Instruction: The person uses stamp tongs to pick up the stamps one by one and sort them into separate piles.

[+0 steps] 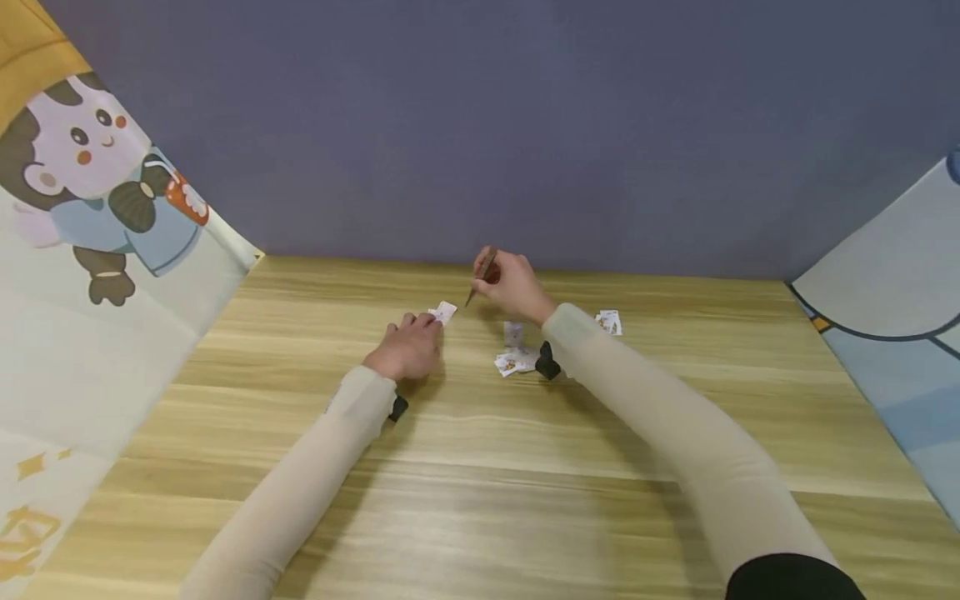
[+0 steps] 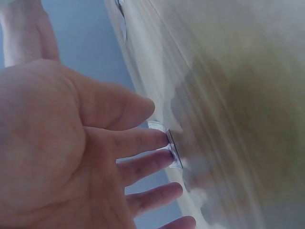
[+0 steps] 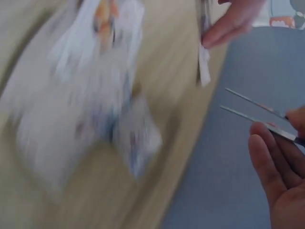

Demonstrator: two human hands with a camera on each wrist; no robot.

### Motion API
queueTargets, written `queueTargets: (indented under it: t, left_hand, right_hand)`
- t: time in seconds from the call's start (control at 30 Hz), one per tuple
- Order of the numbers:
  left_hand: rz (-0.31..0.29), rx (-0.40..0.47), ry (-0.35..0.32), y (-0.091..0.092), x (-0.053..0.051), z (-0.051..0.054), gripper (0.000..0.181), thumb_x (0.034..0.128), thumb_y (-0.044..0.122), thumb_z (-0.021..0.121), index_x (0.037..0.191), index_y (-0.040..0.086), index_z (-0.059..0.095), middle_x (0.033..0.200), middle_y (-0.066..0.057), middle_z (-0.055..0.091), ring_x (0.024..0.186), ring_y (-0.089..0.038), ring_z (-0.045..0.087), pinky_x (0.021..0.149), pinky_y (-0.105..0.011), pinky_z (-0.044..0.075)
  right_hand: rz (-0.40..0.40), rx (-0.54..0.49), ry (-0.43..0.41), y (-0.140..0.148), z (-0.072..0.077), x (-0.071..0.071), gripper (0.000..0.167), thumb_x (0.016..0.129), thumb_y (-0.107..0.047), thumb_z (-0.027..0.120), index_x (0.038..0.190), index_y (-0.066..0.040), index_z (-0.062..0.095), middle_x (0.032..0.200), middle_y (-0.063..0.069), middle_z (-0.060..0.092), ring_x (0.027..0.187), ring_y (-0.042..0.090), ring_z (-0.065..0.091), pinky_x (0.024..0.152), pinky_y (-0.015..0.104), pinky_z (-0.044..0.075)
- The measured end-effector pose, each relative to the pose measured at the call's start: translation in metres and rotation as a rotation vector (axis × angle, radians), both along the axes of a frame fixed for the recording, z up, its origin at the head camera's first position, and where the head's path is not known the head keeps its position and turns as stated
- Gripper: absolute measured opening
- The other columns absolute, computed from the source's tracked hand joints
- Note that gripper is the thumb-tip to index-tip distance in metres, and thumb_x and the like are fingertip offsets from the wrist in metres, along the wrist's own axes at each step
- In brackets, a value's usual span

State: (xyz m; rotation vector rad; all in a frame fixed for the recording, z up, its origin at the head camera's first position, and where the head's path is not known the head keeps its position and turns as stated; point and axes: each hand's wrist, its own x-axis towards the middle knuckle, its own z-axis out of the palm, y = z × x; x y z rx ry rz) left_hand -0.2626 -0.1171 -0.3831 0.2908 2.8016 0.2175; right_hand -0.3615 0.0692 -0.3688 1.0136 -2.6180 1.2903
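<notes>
My right hand (image 1: 517, 287) holds a pair of tweezers (image 3: 255, 103) between thumb and fingers. The two tips stand apart with nothing between them, above the table just right of a few small playing cards (image 1: 447, 311). On those cards rest the fingertips of my left hand (image 1: 408, 346), its fingers nearly straight; the left wrist view shows the card edge (image 2: 157, 125) under them. Below my right wrist lies a loose pile of small cards (image 1: 516, 362), blurred in the right wrist view, with a pale card (image 1: 513, 333) just beyond it.
Farther right, partly behind my right sleeve, lies another small group of cards (image 1: 611, 322). The wood-grain table (image 1: 450, 467) ends at a dark blue-grey wall (image 1: 480, 125). Cartoon-printed panels (image 1: 97, 183) flank the table on both sides.
</notes>
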Motion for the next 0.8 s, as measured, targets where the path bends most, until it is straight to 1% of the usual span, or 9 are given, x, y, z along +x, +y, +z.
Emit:
queueTargets:
  t: [0.07, 0.13, 0.2, 0.3, 0.43, 0.57, 0.63, 0.7, 0.8]
  left_hand:
    - [0.007, 0.003, 0.0, 0.001, -0.002, 0.0, 0.054, 0.0962, 0.017, 0.043, 0.147, 0.003, 0.031, 0.151, -0.012, 0.024, 0.133, -0.034, 0.022, 0.101, -0.054, 0.025]
    - [0.009, 0.013, 0.008, 0.003, -0.002, 0.0, 0.054, 0.0967, 0.017, 0.041, 0.148, 0.004, 0.029, 0.152, -0.012, 0.022, 0.134, -0.033, 0.021, 0.102, -0.054, 0.024]
    - [-0.007, 0.026, 0.025, 0.007, -0.001, 0.001, 0.054, 0.0975, 0.017, 0.04, 0.148, 0.005, 0.028, 0.153, -0.011, 0.021, 0.136, -0.032, 0.019, 0.103, -0.054, 0.022]
    - [-0.059, 0.053, 0.058, 0.02, 0.002, 0.003, 0.053, 0.0977, 0.018, 0.041, 0.148, 0.006, 0.03, 0.153, -0.011, 0.022, 0.137, -0.031, 0.018, 0.104, -0.054, 0.02]
    - [-0.155, 0.073, 0.086, 0.041, 0.009, 0.003, 0.051, 0.0973, 0.018, 0.043, 0.147, 0.009, 0.034, 0.151, -0.009, 0.028, 0.136, -0.029, 0.022, 0.105, -0.054, 0.02]
    - [-0.229, 0.062, 0.073, 0.06, 0.018, 0.002, 0.05, 0.0981, 0.02, 0.044, 0.146, 0.013, 0.036, 0.15, -0.006, 0.03, 0.135, -0.028, 0.024, 0.105, -0.052, 0.023]
    - [-0.262, 0.048, 0.062, 0.067, 0.021, 0.001, 0.048, 0.0989, 0.02, 0.044, 0.146, 0.015, 0.037, 0.149, -0.005, 0.03, 0.135, -0.027, 0.025, 0.103, -0.05, 0.025]
    - [-0.29, 0.029, 0.054, 0.072, 0.024, -0.002, 0.046, 0.0998, 0.021, 0.042, 0.145, 0.018, 0.039, 0.149, -0.003, 0.031, 0.133, -0.026, 0.026, 0.101, -0.049, 0.028]
    - [-0.309, 0.023, 0.057, 0.077, 0.026, -0.006, 0.042, 0.1005, 0.02, 0.041, 0.142, 0.019, 0.043, 0.147, -0.002, 0.032, 0.131, -0.025, 0.027, 0.097, -0.047, 0.03]
  right_hand:
    - [0.004, 0.014, -0.026, 0.013, 0.005, 0.0, 0.012, 0.089, -0.014, 0.068, 0.095, -0.009, 0.059, 0.085, 0.004, 0.063, 0.076, 0.017, 0.062, 0.067, 0.03, 0.05]
    - [0.007, 0.027, -0.081, 0.026, 0.009, 0.001, 0.011, 0.089, -0.017, 0.067, 0.095, -0.011, 0.059, 0.086, 0.006, 0.064, 0.078, 0.021, 0.063, 0.067, 0.033, 0.05]
    - [0.007, 0.04, -0.133, 0.039, 0.009, 0.0, 0.01, 0.09, -0.018, 0.066, 0.094, -0.013, 0.059, 0.087, 0.009, 0.065, 0.08, 0.025, 0.064, 0.067, 0.036, 0.049]
    - [0.005, 0.056, -0.174, 0.056, 0.006, -0.001, 0.008, 0.091, -0.018, 0.064, 0.093, -0.012, 0.06, 0.086, 0.008, 0.066, 0.08, 0.025, 0.065, 0.067, 0.037, 0.049]
    - [0.007, 0.063, -0.2, 0.07, -0.002, -0.002, 0.007, 0.09, -0.013, 0.065, 0.095, -0.009, 0.06, 0.086, 0.005, 0.066, 0.082, 0.025, 0.065, 0.07, 0.038, 0.051]
    - [0.034, 0.031, -0.243, 0.073, -0.011, -0.003, 0.013, 0.088, -0.006, 0.067, 0.098, -0.001, 0.06, 0.088, 0.01, 0.066, 0.086, 0.03, 0.065, 0.076, 0.041, 0.052]
    - [0.046, 0.023, -0.245, 0.073, -0.016, -0.003, 0.015, 0.088, -0.006, 0.067, 0.099, 0.002, 0.06, 0.089, 0.012, 0.066, 0.087, 0.031, 0.065, 0.077, 0.041, 0.052]
    - [0.052, 0.026, -0.245, 0.073, -0.019, -0.003, 0.015, 0.088, -0.006, 0.067, 0.099, 0.001, 0.06, 0.089, 0.012, 0.066, 0.086, 0.031, 0.065, 0.076, 0.04, 0.052]
    - [0.061, 0.03, -0.252, 0.073, -0.02, 0.0, 0.015, 0.089, -0.007, 0.066, 0.099, 0.002, 0.059, 0.089, 0.013, 0.065, 0.086, 0.031, 0.065, 0.076, 0.04, 0.053]
